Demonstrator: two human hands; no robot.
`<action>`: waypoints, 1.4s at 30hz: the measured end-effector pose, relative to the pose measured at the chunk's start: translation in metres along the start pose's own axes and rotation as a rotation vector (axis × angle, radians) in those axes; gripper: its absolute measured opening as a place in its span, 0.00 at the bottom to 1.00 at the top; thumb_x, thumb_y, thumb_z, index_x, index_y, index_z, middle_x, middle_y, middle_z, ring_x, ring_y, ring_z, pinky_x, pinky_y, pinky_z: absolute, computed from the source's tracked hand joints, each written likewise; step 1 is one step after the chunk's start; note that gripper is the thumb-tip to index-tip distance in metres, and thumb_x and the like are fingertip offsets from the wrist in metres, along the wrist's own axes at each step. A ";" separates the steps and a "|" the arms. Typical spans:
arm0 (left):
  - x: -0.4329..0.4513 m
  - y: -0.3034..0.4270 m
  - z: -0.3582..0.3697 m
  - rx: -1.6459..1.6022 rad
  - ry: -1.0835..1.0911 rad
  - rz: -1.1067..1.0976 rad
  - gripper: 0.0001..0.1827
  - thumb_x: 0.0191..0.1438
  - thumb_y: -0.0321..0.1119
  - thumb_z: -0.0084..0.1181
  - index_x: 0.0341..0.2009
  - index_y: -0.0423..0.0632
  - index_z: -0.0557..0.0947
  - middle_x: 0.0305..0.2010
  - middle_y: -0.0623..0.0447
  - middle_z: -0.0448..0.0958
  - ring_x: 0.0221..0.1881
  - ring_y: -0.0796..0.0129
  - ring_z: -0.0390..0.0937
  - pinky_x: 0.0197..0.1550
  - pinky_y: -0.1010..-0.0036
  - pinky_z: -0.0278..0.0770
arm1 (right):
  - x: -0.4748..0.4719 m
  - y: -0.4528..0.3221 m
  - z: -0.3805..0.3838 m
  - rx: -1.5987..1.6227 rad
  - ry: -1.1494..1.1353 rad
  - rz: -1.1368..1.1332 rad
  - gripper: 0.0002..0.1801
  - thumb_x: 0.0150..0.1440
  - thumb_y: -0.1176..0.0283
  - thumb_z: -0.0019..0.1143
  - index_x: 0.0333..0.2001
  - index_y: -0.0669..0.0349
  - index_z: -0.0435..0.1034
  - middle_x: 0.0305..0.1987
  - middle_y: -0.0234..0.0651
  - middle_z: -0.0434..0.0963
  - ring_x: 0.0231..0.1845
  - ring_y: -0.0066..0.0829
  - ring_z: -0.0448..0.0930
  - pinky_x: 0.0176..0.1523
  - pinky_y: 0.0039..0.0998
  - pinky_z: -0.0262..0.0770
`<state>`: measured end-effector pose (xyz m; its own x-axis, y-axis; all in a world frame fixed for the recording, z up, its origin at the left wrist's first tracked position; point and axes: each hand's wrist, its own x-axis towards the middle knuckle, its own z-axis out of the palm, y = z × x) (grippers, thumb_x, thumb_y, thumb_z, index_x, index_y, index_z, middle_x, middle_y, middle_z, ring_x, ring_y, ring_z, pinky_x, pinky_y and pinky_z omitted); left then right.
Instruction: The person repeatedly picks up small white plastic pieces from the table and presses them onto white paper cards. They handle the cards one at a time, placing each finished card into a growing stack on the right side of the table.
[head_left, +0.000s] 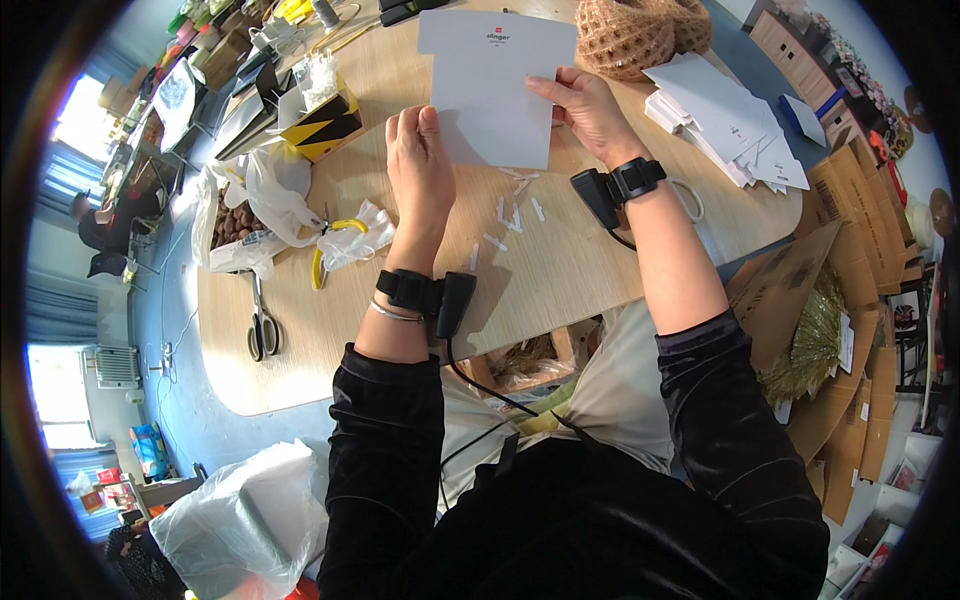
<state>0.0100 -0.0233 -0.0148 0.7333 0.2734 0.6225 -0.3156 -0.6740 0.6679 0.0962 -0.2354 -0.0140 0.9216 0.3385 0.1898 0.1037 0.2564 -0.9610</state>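
Observation:
A white printed card (491, 97), bearing a small logo and writing near its top edge, is held up over the table. My right hand (592, 112) pinches its right edge, thumb on the front. At the opposite edge, my left hand (421, 161) grips the card with curled fingers, some of them hidden. Below the card, several small white strips (517, 214) lie scattered on the wooden table (570, 247). To the right is a loose stack of similar white cards (724, 120).
Left of my hands are yellow-handled pliers (319, 262), scissors (262, 330), a plastic bag of brown pieces (232, 221) and a yellow-black box (326, 124). Brown mesh rolls (637, 34) stand at the back. Cardboard (787, 277) leans at the right. A person (97, 221) sits far left.

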 end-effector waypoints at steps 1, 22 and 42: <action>-0.001 0.001 0.001 -0.003 -0.004 -0.001 0.19 0.70 0.44 0.40 0.41 0.41 0.76 0.39 0.45 0.72 0.42 0.53 0.71 0.45 0.64 0.71 | -0.001 -0.001 0.001 -0.001 -0.027 -0.022 0.18 0.57 0.61 0.65 0.46 0.61 0.74 0.40 0.29 0.81 0.40 0.17 0.81 0.45 0.22 0.79; 0.008 0.008 -0.008 -0.022 0.278 0.129 0.19 0.70 0.42 0.38 0.43 0.41 0.77 0.39 0.47 0.72 0.43 0.57 0.69 0.46 0.66 0.68 | -0.001 -0.004 -0.002 0.155 0.042 -0.050 0.17 0.59 0.70 0.60 0.51 0.64 0.69 0.48 0.36 0.78 0.45 0.24 0.81 0.45 0.28 0.82; -0.006 0.034 -0.001 -0.199 -0.314 0.314 0.15 0.67 0.42 0.47 0.38 0.50 0.83 0.35 0.52 0.79 0.31 0.59 0.77 0.34 0.71 0.75 | 0.004 0.007 -0.001 0.023 0.067 -0.094 0.14 0.56 0.68 0.59 0.44 0.65 0.74 0.40 0.33 0.80 0.39 0.21 0.79 0.46 0.28 0.78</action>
<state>-0.0057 -0.0476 0.0048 0.7207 -0.1628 0.6739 -0.6372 -0.5385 0.5513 0.1007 -0.2329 -0.0206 0.9314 0.2505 0.2642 0.1831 0.3049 -0.9346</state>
